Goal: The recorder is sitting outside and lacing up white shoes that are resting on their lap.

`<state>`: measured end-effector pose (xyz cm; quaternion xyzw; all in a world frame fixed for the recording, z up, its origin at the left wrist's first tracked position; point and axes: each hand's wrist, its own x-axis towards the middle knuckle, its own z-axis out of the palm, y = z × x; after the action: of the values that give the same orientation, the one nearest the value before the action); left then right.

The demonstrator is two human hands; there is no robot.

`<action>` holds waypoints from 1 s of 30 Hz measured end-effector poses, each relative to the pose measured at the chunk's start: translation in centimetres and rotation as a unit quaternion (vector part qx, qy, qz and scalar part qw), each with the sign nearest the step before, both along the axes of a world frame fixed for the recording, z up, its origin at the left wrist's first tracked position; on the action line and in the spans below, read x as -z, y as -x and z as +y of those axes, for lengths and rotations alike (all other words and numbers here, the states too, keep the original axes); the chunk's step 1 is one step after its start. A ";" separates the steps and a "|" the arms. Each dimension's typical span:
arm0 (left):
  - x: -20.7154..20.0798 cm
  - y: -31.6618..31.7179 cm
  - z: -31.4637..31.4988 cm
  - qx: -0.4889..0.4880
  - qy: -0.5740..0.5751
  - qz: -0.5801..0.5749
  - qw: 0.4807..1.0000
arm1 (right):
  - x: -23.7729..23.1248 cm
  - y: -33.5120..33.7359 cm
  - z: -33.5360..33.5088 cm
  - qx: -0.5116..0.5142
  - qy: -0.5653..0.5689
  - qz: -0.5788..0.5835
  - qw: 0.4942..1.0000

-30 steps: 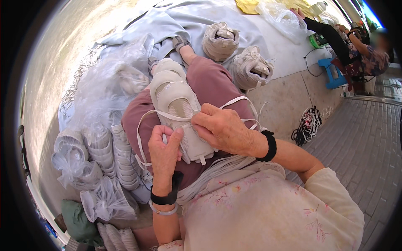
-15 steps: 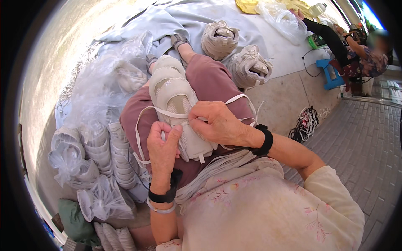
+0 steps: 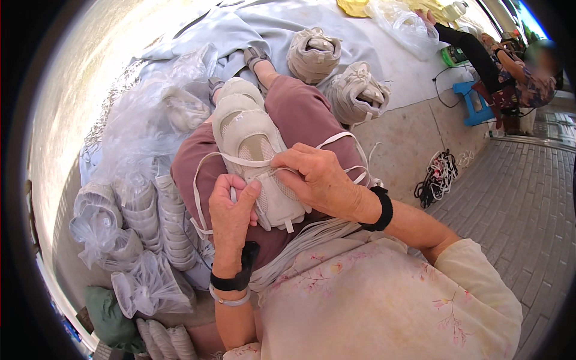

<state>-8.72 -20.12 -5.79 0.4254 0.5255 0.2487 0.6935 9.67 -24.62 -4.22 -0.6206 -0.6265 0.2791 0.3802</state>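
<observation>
Head view: we pinch white lace (image 3: 247,161) in right hand (image 3: 324,183); left hand's (image 3: 232,207) fingers narrow, hold unclear; beige shoe upper (image 3: 282,210) between both hands' fingers.

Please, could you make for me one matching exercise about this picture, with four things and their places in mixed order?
Things:
1. white lace
2. blue stool
3. dark green bundle
4. pale cords

Places:
A. at the lower left of the picture
B. between the shoe upper and the flowered shirt
C. running across the shoe upper to the right hand
D. at the upper right, near another seated person

Pairs: 1-C, 2-D, 3-A, 4-B
</observation>
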 end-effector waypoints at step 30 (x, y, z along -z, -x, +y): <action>0.0 0.1 0.1 0.005 0.015 -0.014 1.000 | 0.1 -0.1 -0.2 -0.051 -0.023 -0.016 0.998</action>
<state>-8.82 -19.99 -5.77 0.4142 0.5174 0.2437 0.7080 9.75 -24.82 -4.30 -0.5836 -0.6695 0.2730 0.3696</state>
